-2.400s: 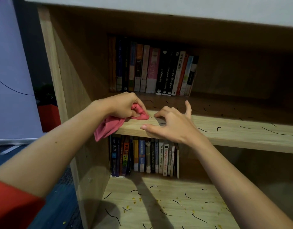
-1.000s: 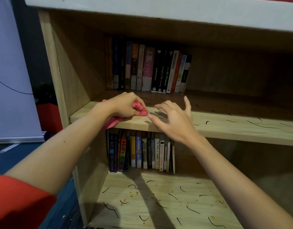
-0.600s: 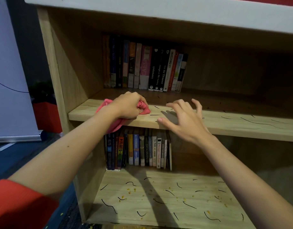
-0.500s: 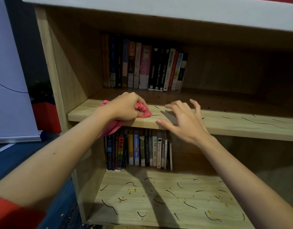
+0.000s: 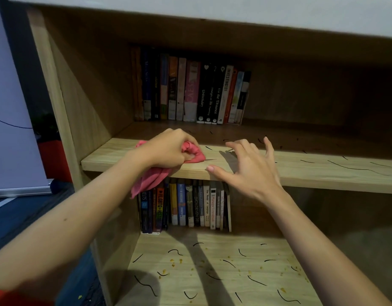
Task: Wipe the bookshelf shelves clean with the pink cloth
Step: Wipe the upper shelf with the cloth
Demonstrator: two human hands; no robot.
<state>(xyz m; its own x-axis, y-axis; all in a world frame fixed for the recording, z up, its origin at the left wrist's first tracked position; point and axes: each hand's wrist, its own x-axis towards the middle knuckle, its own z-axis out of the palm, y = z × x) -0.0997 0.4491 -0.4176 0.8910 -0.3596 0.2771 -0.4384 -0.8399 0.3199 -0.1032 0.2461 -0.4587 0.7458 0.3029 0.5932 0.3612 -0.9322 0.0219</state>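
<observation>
Barely anything has shifted in the last half second: the left hand [image 5: 166, 149] stays near the left end of the middle shelf's [image 5: 323, 173] front edge, fingers curled tight round the bunched pink cloth [image 5: 150, 182], whose tail hangs over that edge. The right hand [image 5: 250, 168] has slid rightward off the cloth, fingers spread and holding nothing, thumb on the edge. Black marks [image 5: 354, 167] remain further right, so wiping looks hardly started. Among the upper books [image 5: 190, 91] one spine reads "INVESTING101"; among the lower books [image 5: 196, 204], "IELTS" and "DATA DRIVEN".

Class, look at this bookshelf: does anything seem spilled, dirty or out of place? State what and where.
Yes. Thin dark strands litter the middle shelf right of the pink cloth, and more strands with yellowish crumbs lie scattered across the lower shelf: loose debris on bare wood.
</observation>
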